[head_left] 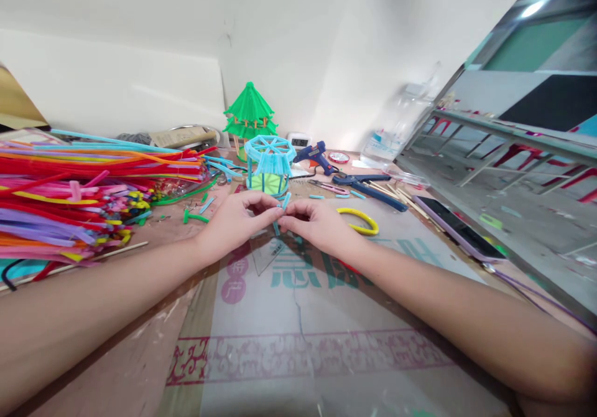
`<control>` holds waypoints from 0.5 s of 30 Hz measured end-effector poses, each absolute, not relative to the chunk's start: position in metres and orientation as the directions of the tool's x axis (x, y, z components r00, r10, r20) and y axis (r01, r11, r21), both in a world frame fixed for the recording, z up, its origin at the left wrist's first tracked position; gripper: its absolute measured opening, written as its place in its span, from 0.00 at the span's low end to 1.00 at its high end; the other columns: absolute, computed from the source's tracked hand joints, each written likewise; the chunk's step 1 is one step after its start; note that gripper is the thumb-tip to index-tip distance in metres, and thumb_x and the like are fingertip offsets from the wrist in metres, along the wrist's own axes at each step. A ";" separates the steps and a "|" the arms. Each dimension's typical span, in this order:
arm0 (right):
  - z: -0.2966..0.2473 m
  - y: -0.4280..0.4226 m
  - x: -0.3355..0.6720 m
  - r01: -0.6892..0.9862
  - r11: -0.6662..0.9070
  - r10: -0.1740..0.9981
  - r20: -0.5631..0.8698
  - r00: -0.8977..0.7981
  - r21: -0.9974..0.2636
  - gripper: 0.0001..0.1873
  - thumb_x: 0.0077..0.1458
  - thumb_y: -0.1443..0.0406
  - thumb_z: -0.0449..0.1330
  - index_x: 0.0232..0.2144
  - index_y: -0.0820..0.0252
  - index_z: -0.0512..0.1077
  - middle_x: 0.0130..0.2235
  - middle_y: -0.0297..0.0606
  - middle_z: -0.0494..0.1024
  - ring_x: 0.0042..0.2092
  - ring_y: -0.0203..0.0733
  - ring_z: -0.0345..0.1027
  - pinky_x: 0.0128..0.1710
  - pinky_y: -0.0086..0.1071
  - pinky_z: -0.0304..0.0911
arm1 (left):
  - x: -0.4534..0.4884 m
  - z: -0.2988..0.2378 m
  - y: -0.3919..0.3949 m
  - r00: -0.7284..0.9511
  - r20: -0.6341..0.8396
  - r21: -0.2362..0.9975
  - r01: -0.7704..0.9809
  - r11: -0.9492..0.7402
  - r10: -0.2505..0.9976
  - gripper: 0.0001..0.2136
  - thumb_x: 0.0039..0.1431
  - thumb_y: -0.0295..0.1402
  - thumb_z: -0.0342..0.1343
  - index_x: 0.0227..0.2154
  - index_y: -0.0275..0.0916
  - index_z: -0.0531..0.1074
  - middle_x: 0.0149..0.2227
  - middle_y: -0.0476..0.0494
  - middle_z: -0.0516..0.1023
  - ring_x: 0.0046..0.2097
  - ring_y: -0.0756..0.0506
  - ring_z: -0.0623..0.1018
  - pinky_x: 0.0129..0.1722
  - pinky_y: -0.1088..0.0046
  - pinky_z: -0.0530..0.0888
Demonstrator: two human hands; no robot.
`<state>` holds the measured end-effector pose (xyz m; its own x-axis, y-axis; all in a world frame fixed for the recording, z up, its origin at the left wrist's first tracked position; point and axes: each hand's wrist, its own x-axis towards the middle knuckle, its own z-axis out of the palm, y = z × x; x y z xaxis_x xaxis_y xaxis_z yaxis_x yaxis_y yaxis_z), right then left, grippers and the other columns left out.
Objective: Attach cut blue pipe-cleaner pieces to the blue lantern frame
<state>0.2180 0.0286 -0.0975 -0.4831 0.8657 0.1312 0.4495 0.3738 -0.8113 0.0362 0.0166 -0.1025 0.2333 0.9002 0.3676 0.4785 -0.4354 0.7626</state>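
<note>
My left hand (237, 219) and my right hand (317, 223) meet at the middle of the table, fingertips pinched together on a short light-blue pipe-cleaner piece (283, 204). The piece sticks up between the fingers. Just behind them stands a small light-blue pavilion model (269, 163) made of pipe cleaners, with a green base. A taller green pavilion model (250, 117) stands farther back by the wall.
A big pile of coloured pipe cleaners (79, 187) fills the left side. A blue glue gun (314, 155), blue pliers (368, 188), a yellow curved piece (359, 220), wooden sticks (396, 193) and a phone (459, 229) lie to the right. Printed cardboard (303, 342) covers the table.
</note>
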 end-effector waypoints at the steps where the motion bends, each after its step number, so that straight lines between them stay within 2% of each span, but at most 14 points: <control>1: -0.098 0.028 0.218 0.452 0.371 0.868 0.130 -0.479 -0.811 0.10 0.53 0.62 0.58 0.26 0.62 0.73 0.24 0.31 0.70 0.26 0.32 0.59 0.28 0.28 0.55 | 0.036 -0.102 0.017 0.229 0.368 0.760 0.484 -0.434 0.901 0.08 0.56 0.35 0.57 0.31 0.36 0.77 0.31 0.46 0.80 0.32 0.48 0.76 0.33 0.75 0.73; 15: -0.098 0.030 0.218 0.383 0.322 0.883 0.130 -0.450 -0.866 0.10 0.53 0.61 0.58 0.28 0.62 0.73 0.27 0.34 0.76 0.28 0.34 0.65 0.32 0.29 0.60 | 0.033 -0.108 0.020 0.290 0.353 0.810 0.382 -0.446 0.889 0.11 0.61 0.38 0.53 0.36 0.36 0.76 0.35 0.46 0.80 0.36 0.47 0.77 0.37 0.74 0.72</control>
<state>0.2184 0.0300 -0.0980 -0.4505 0.8833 0.1296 0.3831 0.3223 -0.8657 0.0325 0.0201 -0.1081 0.2902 0.8895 0.3530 0.3818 -0.4459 0.8096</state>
